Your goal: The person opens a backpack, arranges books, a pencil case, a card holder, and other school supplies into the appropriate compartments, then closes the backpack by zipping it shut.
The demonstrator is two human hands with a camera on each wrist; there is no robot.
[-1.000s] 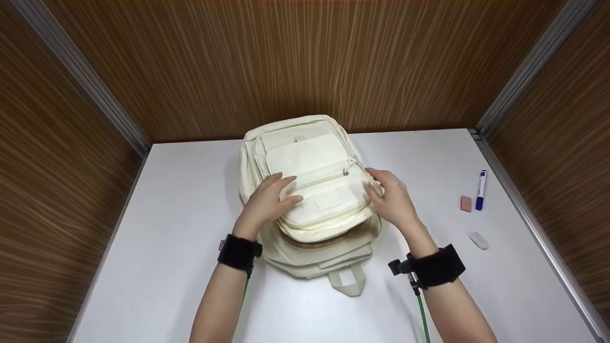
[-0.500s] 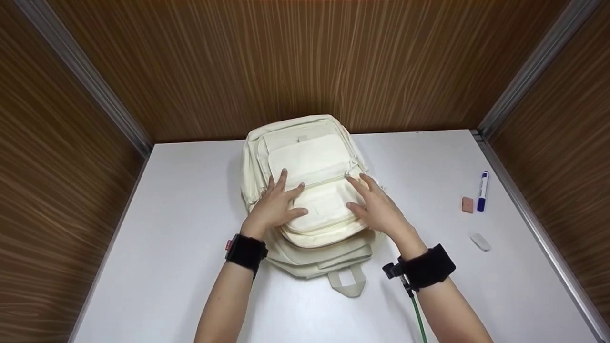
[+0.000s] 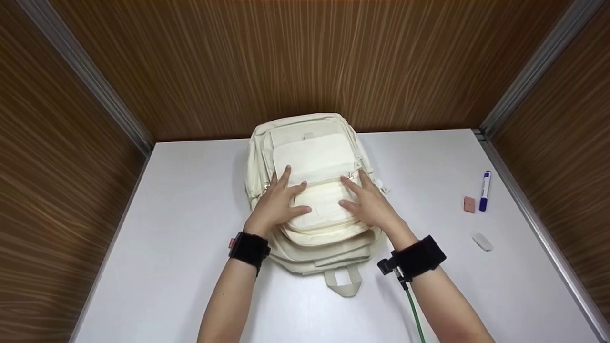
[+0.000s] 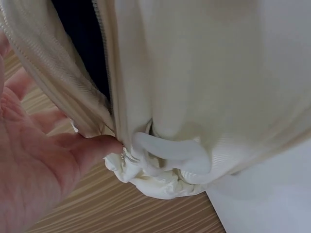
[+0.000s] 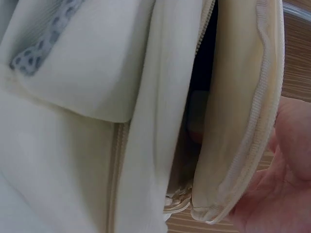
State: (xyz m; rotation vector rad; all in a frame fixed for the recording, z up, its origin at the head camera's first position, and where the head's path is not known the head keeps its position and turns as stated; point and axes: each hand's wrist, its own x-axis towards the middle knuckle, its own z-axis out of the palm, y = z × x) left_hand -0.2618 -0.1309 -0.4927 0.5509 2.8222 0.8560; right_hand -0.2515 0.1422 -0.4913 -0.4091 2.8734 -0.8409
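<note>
A cream backpack (image 3: 314, 155) lies on the white table, its carry loop (image 3: 345, 286) toward me. Across the left side of its front pocket my left hand (image 3: 276, 202) rests with fingers spread. Opposite it, my right hand (image 3: 374, 206) touches the pocket's right side, also with spread fingers. A dark gap shows between zip edges (image 4: 108, 63) in the left wrist view, beside the thumb. The right wrist view looks into an unzipped compartment (image 5: 233, 97), where something small and pale is too dim to identify.
On the table's right side lie a blue-and-white marker (image 3: 485, 190), a small pink block (image 3: 469, 205) and a pale grey rounded piece (image 3: 482, 241). Wood-grain panels (image 3: 305, 62) enclose the back and sides. A green cable (image 3: 415, 314) trails from the right wrist strap.
My right hand has moved left from the backpack's edge onto its front pocket. The left hand has shifted slightly right, fingers spread wider. The gap under the front pocket's near edge looks narrower.
</note>
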